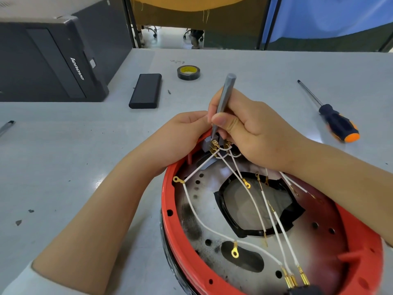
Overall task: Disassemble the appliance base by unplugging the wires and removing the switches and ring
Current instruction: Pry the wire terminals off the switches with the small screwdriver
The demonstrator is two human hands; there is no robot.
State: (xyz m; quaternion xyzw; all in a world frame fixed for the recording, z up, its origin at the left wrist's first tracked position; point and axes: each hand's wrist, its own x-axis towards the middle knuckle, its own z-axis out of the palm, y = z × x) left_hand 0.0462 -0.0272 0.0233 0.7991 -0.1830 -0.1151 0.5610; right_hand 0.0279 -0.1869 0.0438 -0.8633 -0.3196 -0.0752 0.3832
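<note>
- The red base lay upturned on the counter, wiring exposed.
- Left hand gripped its far rim, likely steadying it.
- Right hand pinched a grey tool, tip at the switch terminals.

view: head, single wide-angle | position: worn above the table | facing: forward and down | range: close over both forearms and the red appliance base | far edge: curtains | shared: none

Bare forearms, pale left sleeve
</note>
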